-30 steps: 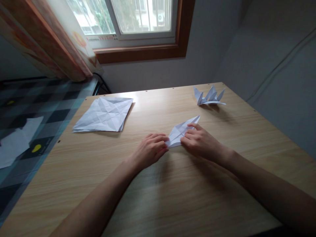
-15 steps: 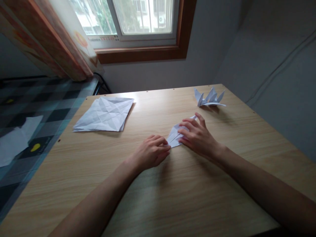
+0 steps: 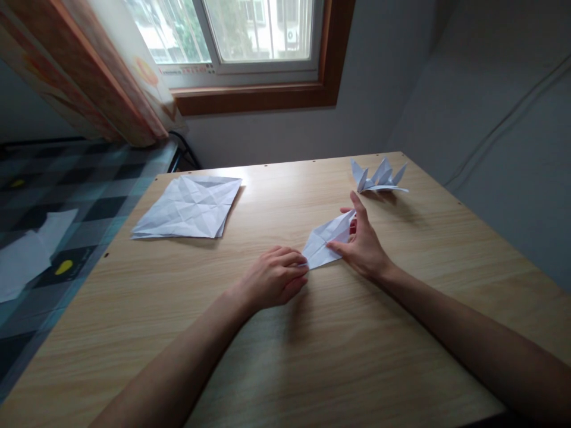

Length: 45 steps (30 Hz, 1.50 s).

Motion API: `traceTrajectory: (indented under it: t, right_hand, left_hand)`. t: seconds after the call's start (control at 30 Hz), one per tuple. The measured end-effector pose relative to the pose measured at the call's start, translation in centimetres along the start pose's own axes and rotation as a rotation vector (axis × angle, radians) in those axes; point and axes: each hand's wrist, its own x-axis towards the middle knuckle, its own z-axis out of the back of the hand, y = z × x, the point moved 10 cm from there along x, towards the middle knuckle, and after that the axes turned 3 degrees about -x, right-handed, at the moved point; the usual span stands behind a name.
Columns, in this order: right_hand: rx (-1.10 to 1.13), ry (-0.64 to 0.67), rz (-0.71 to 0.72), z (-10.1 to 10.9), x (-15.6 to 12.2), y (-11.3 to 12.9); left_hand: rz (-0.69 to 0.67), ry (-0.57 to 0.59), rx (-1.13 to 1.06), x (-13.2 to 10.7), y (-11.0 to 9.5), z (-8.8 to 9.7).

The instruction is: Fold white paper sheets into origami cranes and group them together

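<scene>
A white, partly folded paper piece [image 3: 327, 241] lies at the middle of the wooden table [image 3: 312, 356]. My left hand [image 3: 274, 278] has its fingers curled and pins the paper's near tip to the table. My right hand [image 3: 363, 241] stands on edge along the paper's right side, thumb on top and fingers underneath, lifting a flap off the surface.
A creased, unfolded white sheet [image 3: 190, 205] lies at the table's back left. A finished folded paper figure [image 3: 379, 176] stands at the back right corner. A checked bed cover [image 3: 53, 202] with a white paper [image 3: 27, 252] on it is to the left. A window and curtain are behind.
My right hand slid along the folded paper, then turned on edge and raised the right flap. My left hand stayed on the near tip.
</scene>
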Motion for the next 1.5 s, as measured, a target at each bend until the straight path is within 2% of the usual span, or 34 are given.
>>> traceTrajectory:
  t: [0.07, 0.13, 0.2, 0.33, 0.43, 0.53, 0.67, 0.77, 0.87, 0.93, 1.0, 1.03, 1.17, 1.2, 1.27, 1.33, 1.37, 1.43, 1.5]
  right_hand:
    - [0.097, 0.032, -0.011, 0.4, 0.5, -0.1]
    - [0.209, 0.148, 0.030, 0.7, 1.3, 0.2]
    - [0.235, 0.359, 0.082, 0.4, 2.2, 0.8]
    - [-0.034, 0.581, 0.215, 1.1, 4.5, 1.5]
    - [-0.166, 0.787, 0.223, 0.3, 5.6, 1.1]
    - [-0.296, 0.861, 0.188, 0.1, 6.7, 0.0]
    - [-0.338, 0.809, 0.115, 0.4, 7.2, -1.1]
    - [-0.118, 0.568, 0.039, 1.4, 7.4, -1.0]
    - [0.240, 0.282, -0.137, 2.2, 6.2, -2.0]
    - [0.391, 0.227, -0.236, 1.2, 4.4, -2.6]
    - [0.389, 0.256, -0.273, -0.5, 2.6, -2.4]
    - [0.346, 0.306, -0.258, -1.5, 1.8, -2.0]
    - [0.126, 0.287, -0.107, -2.6, 1.2, 0.0]
    - [0.090, 0.277, -0.094, -2.7, 1.3, 0.2]
    - [0.033, 0.278, -0.069, -2.8, 1.6, 0.5]
    - [-0.015, 0.285, -0.025, -2.9, 1.8, 0.9]
    - [-0.037, 0.282, 0.006, -2.9, 1.9, 1.2]
    - [-0.072, 0.262, 0.085, -2.8, 1.8, 1.9]
    - [-0.107, 0.242, 0.196, -2.8, 1.4, 2.9]
  left_hand:
    - [0.001, 0.006, -0.006, 0.0, -0.1, 0.0]
    - [0.002, 0.008, -0.017, 0.1, -0.1, 0.1]
    - [-0.003, 0.006, -0.025, 0.1, -0.1, 0.1]
    - [-0.016, -0.006, -0.029, -0.1, -0.1, 0.1]
    - [-0.012, -0.003, -0.031, -0.3, 0.1, -0.1]
    - [-0.005, 0.002, -0.034, -0.3, 0.1, -0.1]
    - [0.000, 0.010, -0.035, -0.2, 0.0, -0.1]
    - [-0.001, 0.017, -0.013, -0.2, 0.0, -0.2]
    - [0.013, 0.043, 0.039, -0.1, 0.0, -0.5]
    - [0.038, 0.068, 0.087, 0.0, -0.1, -0.7]
    - [0.073, 0.092, 0.135, 0.1, -0.1, -0.9]
    - [0.089, 0.106, 0.153, 0.2, -0.1, -1.0]
    - [0.069, 0.104, 0.104, 0.2, -0.6, -1.0]
    - [0.067, 0.049, 0.063, 0.2, -0.5, -0.5]
    - [0.134, -0.140, -0.016, -0.1, 0.7, 1.2]
    - [0.289, -0.339, -0.060, -1.0, 2.8, 2.8]
    - [0.365, -0.393, -0.070, -1.4, 3.8, 3.2]
    - [0.452, -0.378, -0.073, -1.7, 5.0, 2.9]
    - [0.456, -0.271, -0.053, -1.3, 5.1, 2.0]
